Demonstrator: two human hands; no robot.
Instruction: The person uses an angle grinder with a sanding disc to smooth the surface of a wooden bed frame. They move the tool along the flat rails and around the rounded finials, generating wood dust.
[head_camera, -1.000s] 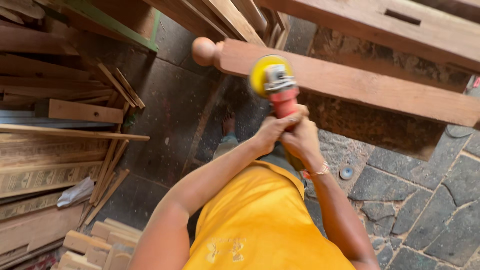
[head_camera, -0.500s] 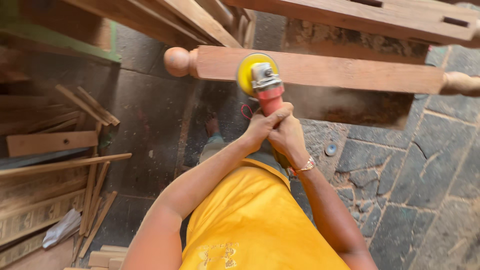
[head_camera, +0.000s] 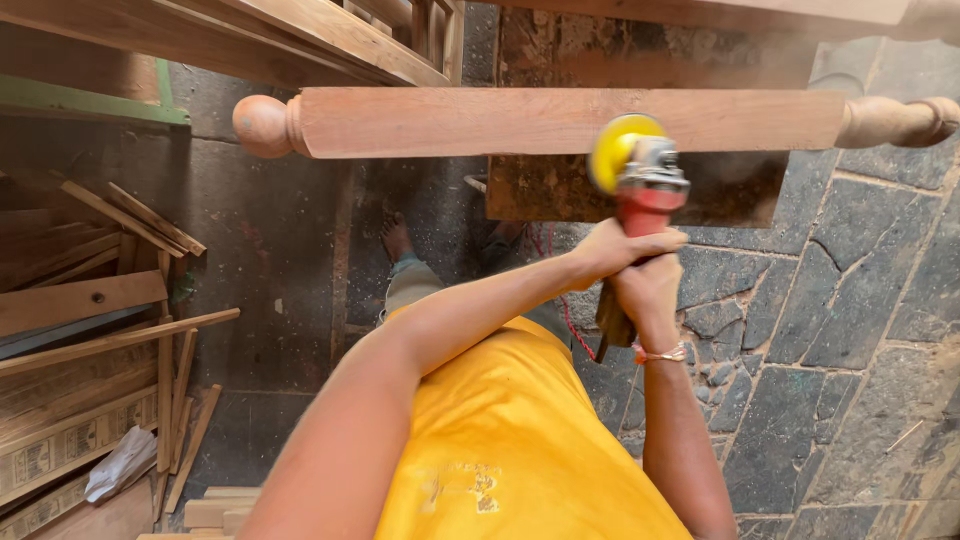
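Over stone floor, wood post w/ scrap planks nearby.

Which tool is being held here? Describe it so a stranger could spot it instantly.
Start at the long squared wooden post with turned ends lying across the top of the view. Pressed against its lower edge, right of centre, is the angle grinder, gripped by the left hand and right hand. Its yellow disc and red body stand out among brown timber and grey stone.

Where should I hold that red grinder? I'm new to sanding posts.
Probably by the red body behind the metal head, from the rear: the yellow disc sits at the front against the wooden post. Both the left hand and right hand wrap there.
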